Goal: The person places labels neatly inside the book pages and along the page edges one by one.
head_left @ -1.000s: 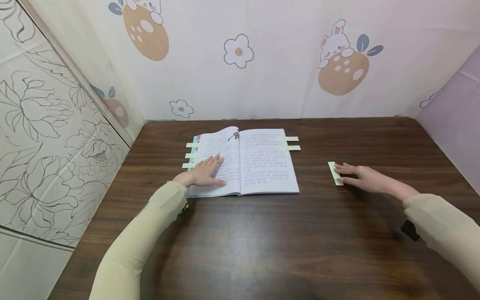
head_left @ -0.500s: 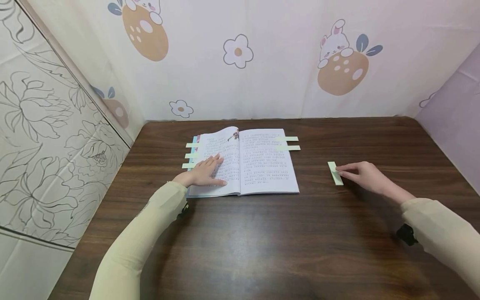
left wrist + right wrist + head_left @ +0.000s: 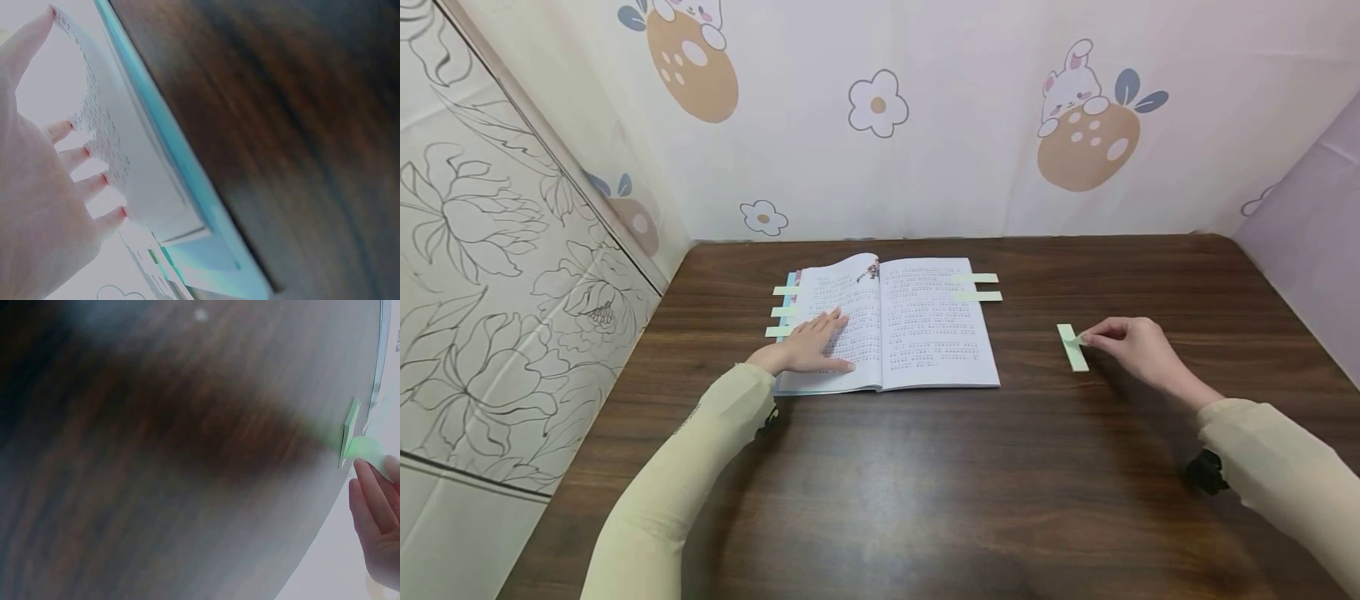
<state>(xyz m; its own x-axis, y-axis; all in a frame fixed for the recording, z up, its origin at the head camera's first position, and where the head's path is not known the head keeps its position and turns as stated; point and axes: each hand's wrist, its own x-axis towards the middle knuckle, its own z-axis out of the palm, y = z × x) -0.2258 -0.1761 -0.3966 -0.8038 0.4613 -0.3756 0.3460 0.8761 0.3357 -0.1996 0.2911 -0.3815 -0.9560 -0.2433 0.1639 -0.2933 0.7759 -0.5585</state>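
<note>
An open book (image 3: 938, 342) lies on the dark wooden table, printed pages up. My left hand (image 3: 811, 343) rests on its left page, fingers spread; in the left wrist view the fingertips touch the printed paper. To the right of the book lies a narrow pale green sticky note pad (image 3: 1075, 357). Thumb and fingers of my right hand (image 3: 1138, 348) pinch the edge of the pad's top sticky note (image 3: 364, 449). In the right wrist view that sheet bends up from the pad, its other end still at the pad.
Pale green strips (image 3: 782, 312) stick out along the book's left edge. Two more strips (image 3: 981, 297) project from the right page. A patterned curtain (image 3: 955, 125) stands behind the table (image 3: 880, 483), and a flower-drawn panel (image 3: 482, 250) borders it on the left.
My right hand has gone from fingers laid over the pad to pinching its top sheet, then drawn slightly right, lifting the sheet's edge. The left hand stays on the page.
</note>
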